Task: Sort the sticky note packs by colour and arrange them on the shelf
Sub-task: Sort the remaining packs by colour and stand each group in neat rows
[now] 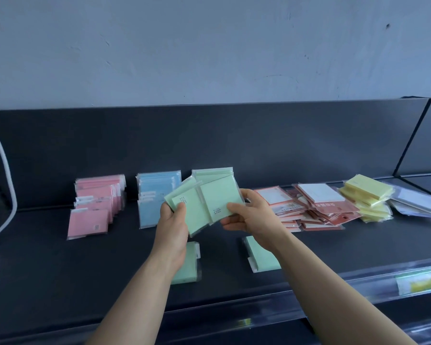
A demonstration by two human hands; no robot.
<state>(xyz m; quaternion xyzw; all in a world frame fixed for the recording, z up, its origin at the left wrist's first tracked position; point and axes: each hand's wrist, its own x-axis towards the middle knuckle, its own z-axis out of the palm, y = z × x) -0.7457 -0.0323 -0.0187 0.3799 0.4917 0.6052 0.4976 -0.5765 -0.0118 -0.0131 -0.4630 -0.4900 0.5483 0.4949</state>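
Head view shows me both hands, left hand [172, 221] and right hand [253, 217], pinching fanned green packs [209, 202] above the shelf [60, 270].

The shelf [47, 257] lies bare along its front left and front right, and a narrow gap runs between the pink packs [95, 205] and the blue packs [151, 195]. The left hand [172, 225] and right hand [251, 215], gripping the held green packs [209, 202], fill the middle above the loose green packs [261, 257]. Further right, the red-edged packs [309, 207], yellow packs [368, 197] and clear-sleeved packs [413, 197] show no gap between them. A white cable [8, 185] hangs at the far left.

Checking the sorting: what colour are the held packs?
The packs are pale green; head view.
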